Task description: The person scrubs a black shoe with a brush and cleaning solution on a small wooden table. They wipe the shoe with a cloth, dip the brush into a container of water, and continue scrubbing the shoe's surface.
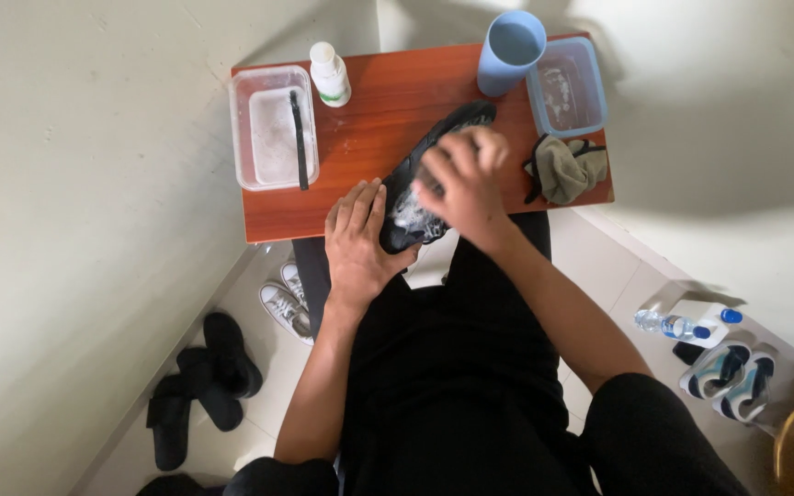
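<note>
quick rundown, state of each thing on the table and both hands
black insole: flat on table, soapy at near end
left hand: open, pressing insole's near end
right hand: fingers curled, on top of insole
left tub: lidless, brush lying inside
blue cup: upright
white bottle: upright, capped
grey cloth: crumpled

Lighting soft, moderate, indoor; no hard glare. Broad diffuse shadows on wall above blue cup point(511, 50) and along right side. Mild sheen on wooden table point(388, 110). Wide-angle view, walls bowing near edges. Right hand point(461, 184) slightly motion-blurred; foam on black shoe point(429, 174) indistinct. Dark clothing underexposed, little detail. Floor items at edges soft.
</note>
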